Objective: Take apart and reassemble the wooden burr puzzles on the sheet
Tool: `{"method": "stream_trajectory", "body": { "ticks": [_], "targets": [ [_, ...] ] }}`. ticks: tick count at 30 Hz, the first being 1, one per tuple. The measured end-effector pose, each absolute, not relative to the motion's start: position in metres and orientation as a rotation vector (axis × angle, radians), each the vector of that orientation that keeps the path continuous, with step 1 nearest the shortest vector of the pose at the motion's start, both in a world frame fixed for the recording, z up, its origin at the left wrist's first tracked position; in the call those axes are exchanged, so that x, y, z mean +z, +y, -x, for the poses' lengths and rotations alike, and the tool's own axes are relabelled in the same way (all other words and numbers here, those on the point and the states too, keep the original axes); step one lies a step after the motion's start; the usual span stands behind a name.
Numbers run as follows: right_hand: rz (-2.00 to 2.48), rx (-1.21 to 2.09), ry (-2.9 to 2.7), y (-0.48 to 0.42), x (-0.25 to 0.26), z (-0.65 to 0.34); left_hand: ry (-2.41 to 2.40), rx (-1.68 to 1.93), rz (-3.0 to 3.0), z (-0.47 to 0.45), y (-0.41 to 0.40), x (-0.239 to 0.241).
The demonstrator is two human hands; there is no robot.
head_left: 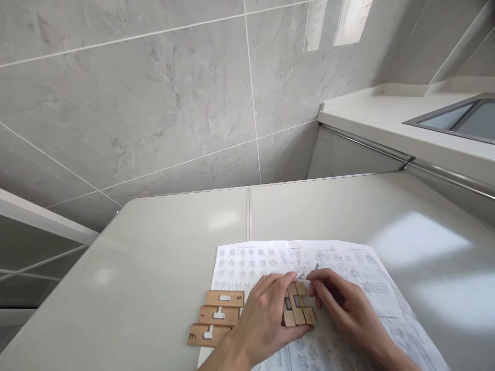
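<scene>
My left hand grips a small wooden block puzzle, thumb below and fingers along its upper left. The puzzle consists of several light interlocking pieces with square gaps between them. Close to its right side is my right hand, with thumb and index finger pinched together. A small thin grey shape shows just past those fingertips; I cannot tell whether it is held or lies on the paper. Both hands are over a printed paper sheet.
Left of my left hand lie three wooden plates with cut-out slots, marked 2, 1 and 3, partly on the sheet. The pale table has a seam. Behind stand a grey tiled wall and a white counter.
</scene>
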State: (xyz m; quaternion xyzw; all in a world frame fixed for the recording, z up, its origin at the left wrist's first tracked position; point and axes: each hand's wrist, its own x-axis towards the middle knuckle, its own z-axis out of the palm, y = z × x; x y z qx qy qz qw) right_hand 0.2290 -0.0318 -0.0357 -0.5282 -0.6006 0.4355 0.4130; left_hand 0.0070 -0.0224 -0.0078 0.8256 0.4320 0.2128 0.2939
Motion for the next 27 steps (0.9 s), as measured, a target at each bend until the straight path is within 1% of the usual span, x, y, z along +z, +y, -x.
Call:
{"method": "stream_trajectory", "body": {
  "ticks": [5, 10, 14, 19, 23, 27],
  "targets": [
    [1.328, 0.963, -1.663, -0.032, -0.035, -0.234, 1.227, 0.582, -2.334, -0.004, -0.025, -0.009],
    [1.189, 0.738, -2.023, -0.034, -0.034, -0.239, 1.381, 0.517, -2.304, 0.009, -0.027, -0.002],
    [1.104, 0.622, -2.253, -0.036, -0.038, -0.244, 1.277, 0.531, -2.003, 0.013, -0.031, 0.004],
    [1.074, 0.616, -2.418, -0.034, -0.039, -0.248, 0.975, 0.703, -1.275, 0.002, -0.047, -0.01],
    [1.08, 0.659, -2.433, -0.03, -0.038, -0.248, 0.882, 0.775, -1.154, -0.008, -0.057, -0.03],
    [1.108, 0.685, -2.395, -0.03, -0.037, -0.251, 0.908, 0.831, -1.117, -0.011, -0.059, -0.03]
  ]
}}
